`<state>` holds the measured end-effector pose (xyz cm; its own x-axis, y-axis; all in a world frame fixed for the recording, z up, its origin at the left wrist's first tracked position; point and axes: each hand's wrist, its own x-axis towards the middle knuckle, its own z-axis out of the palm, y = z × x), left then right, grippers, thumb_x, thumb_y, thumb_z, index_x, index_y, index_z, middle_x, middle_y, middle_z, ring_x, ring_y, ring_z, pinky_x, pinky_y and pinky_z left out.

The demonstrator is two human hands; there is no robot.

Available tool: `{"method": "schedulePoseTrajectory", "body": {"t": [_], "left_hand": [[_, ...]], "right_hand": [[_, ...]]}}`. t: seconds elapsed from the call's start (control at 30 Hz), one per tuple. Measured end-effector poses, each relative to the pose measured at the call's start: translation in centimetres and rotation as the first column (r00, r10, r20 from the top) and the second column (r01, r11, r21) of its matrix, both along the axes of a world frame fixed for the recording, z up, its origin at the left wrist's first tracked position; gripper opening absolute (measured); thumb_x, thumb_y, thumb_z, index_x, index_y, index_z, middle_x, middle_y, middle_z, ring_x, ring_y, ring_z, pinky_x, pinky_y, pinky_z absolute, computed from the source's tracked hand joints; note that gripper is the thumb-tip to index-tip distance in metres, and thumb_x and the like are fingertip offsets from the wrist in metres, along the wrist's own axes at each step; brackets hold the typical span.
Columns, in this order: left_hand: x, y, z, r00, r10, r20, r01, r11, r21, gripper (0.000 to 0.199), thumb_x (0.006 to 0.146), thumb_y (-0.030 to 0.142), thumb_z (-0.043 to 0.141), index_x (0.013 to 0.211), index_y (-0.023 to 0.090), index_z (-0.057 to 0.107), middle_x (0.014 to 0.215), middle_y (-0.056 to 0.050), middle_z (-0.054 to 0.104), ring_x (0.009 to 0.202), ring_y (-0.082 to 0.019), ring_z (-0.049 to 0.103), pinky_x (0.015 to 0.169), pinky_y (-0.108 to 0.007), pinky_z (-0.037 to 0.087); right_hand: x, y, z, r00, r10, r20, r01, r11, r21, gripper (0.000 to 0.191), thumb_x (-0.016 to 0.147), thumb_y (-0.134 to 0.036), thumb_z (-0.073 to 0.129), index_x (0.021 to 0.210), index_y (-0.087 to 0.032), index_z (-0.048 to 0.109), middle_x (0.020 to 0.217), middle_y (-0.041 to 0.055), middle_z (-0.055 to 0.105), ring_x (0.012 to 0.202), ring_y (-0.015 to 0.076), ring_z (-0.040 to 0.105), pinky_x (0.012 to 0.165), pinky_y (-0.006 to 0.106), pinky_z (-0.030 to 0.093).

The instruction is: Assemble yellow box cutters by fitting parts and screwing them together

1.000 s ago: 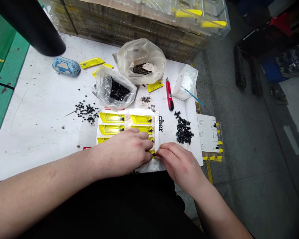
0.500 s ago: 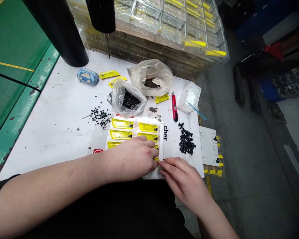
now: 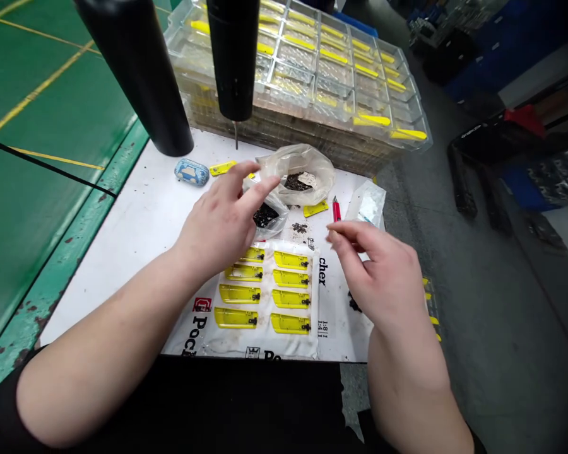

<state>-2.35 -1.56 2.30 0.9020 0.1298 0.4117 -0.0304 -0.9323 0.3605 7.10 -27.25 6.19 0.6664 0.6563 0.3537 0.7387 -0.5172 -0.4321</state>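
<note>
My left hand (image 3: pixel 220 221) hangs with its fingers apart above a clear plastic bag of small black parts (image 3: pixel 266 215), touching nothing I can make out. My right hand (image 3: pixel 378 277) is raised over the table, thumb and forefinger close together, with nothing visible between them. Below my hands, a printed white sheet (image 3: pixel 265 343) carries several yellow plastic strips (image 3: pixel 291 299) in a double row, each with a small black fitting at its right end. A heap of black parts (image 3: pixel 354 302) is mostly hidden under my right hand.
A second bag of dark parts (image 3: pixel 296 176), a red utility knife (image 3: pixel 336 210), a blue tin (image 3: pixel 192 172) and a white packet (image 3: pixel 366 205) lie on the white table (image 3: pixel 123 277). Black upright cylinders (image 3: pixel 231 57) stand at the back, before stacked clear trays (image 3: pixel 303 63) of yellow strips.
Both hands have lifted away from the yellow strips and parted, my left moving toward the bag. The view has tilted upward, showing more of the stacked trays.
</note>
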Motion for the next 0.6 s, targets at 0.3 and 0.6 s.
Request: {"method": "schedulePoseTrajectory", "body": {"t": [0.3, 0.6], "left_hand": [[1.0, 0.6, -1.6, 0.99, 0.094, -0.108, -0.089, 0.995, 0.047, 0.033, 0.102, 0.022, 0.066, 0.132, 0.023, 0.08, 0.144, -0.011, 0.068, 0.124, -0.032, 0.06, 0.105, -0.05, 0.053], [2.0, 0.2, -2.7, 0.965, 0.122, -0.233, -0.115, 0.992, 0.044, 0.025, 0.101, 0.036, 0.071, 0.094, 0.016, 0.084, 0.106, -0.014, 0.069, 0.112, -0.035, 0.058, 0.093, -0.049, 0.047]], "right_hand": [[4.1, 5.7, 2.1, 0.998, 0.061, -0.014, -0.062, 0.998, -0.032, 0.026, 0.109, -0.045, 0.065, 0.1, -0.028, 0.082, 0.071, -0.0021, 0.077, 0.062, 0.0179, 0.073, 0.069, 0.035, 0.058], [11.7, 13.1, 5.0, 0.995, -0.02, 0.101, 0.011, 0.996, 0.088, 0.078, 0.098, -0.053, 0.079, 0.164, -0.02, 0.053, 0.179, 0.0241, 0.037, 0.156, 0.0401, 0.053, 0.116, 0.054, 0.056]]}}
